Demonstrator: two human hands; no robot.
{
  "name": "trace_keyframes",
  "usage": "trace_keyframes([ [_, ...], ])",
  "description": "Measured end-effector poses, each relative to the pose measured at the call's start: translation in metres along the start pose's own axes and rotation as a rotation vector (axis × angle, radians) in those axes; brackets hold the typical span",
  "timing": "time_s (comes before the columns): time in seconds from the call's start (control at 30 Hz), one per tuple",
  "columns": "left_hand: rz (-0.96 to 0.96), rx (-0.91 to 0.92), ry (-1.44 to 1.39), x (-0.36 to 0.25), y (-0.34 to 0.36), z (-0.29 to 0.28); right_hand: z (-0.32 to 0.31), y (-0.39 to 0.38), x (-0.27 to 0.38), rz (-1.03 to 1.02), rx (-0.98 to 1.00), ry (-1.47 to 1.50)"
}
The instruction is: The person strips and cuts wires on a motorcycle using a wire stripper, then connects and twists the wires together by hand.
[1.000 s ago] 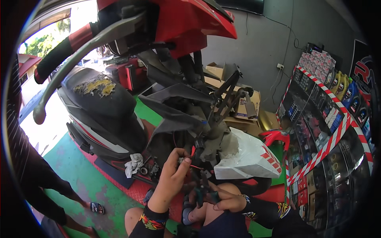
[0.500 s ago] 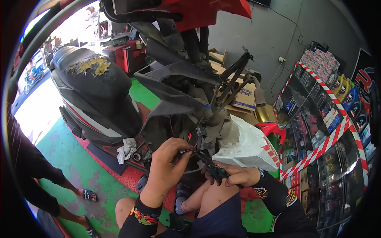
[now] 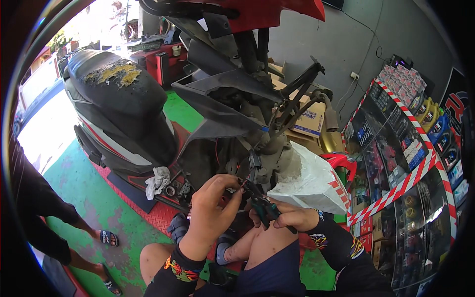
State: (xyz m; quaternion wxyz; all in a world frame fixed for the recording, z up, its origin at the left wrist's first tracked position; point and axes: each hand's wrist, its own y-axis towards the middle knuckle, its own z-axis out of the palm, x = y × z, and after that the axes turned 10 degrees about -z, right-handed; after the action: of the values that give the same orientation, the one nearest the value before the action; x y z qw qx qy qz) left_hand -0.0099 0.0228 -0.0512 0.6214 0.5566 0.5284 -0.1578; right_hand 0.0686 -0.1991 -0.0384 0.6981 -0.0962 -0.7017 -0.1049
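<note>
- My left hand [image 3: 210, 210] pinches thin wires [image 3: 236, 184] under the scooter's [image 3: 148, 123] stripped front, fingers curled tight around them.
- My right hand [image 3: 292, 218] is closed on dark-handled pliers [image 3: 262, 204], whose nose points up-left at the same wires, just beside my left fingertips.
- Above my right hand sits a white panel [image 3: 311, 180] with red stripes; beyond it, brown cardboard boxes [image 3: 309, 121] with a blue label.
- Far right of my grip, a glass counter [image 3: 405, 163] edged in red-white tape holds small coloured packs.
- Left of my hands, a white rag [image 3: 157, 179] on red matting and open green floor [image 3: 79, 183], where another person's sandalled feet [image 3: 106, 238] stand.
</note>
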Motion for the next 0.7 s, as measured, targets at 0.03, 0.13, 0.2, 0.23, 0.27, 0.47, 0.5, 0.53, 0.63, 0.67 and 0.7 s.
trace_keyframes([
  [0.03,-0.002,-0.002,0.000,0.000,0.000,0.000,0.000,0.002,0.000,-0.018,-0.015,-0.066],
  [0.13,-0.007,0.013,-0.013,0.000,0.000,-0.001,-0.005,0.005,0.002,-0.044,-0.010,-0.205],
  [0.2,-0.047,0.026,-0.062,0.002,0.000,-0.001,-0.006,0.007,0.006,-0.051,0.012,-0.280],
  [0.23,-0.049,0.025,-0.065,0.003,0.000,-0.002,-0.004,0.008,0.008,-0.039,0.005,-0.284],
  [0.27,-0.021,0.033,-0.071,0.004,0.000,-0.003,-0.003,0.009,0.010,-0.028,-0.003,-0.288],
  [0.47,-0.006,0.080,-0.109,0.008,0.003,-0.006,-0.009,0.011,0.011,-0.020,0.032,-0.303],
  [0.5,0.017,0.080,-0.139,0.008,0.004,-0.006,-0.009,0.010,0.009,-0.021,0.033,-0.303],
  [0.53,0.017,0.079,-0.139,0.007,0.003,-0.007,-0.010,0.007,0.006,-0.056,0.036,-0.321],
  [0.63,-0.096,0.108,-0.162,0.004,0.002,-0.009,-0.015,0.009,0.002,-0.081,0.061,-0.387],
  [0.67,-0.053,0.101,-0.132,0.005,0.003,-0.008,-0.016,0.010,0.001,-0.070,0.082,-0.436],
  [0.7,-0.012,0.095,-0.104,0.007,0.003,-0.008,-0.017,0.010,-0.001,-0.069,0.084,-0.435],
])
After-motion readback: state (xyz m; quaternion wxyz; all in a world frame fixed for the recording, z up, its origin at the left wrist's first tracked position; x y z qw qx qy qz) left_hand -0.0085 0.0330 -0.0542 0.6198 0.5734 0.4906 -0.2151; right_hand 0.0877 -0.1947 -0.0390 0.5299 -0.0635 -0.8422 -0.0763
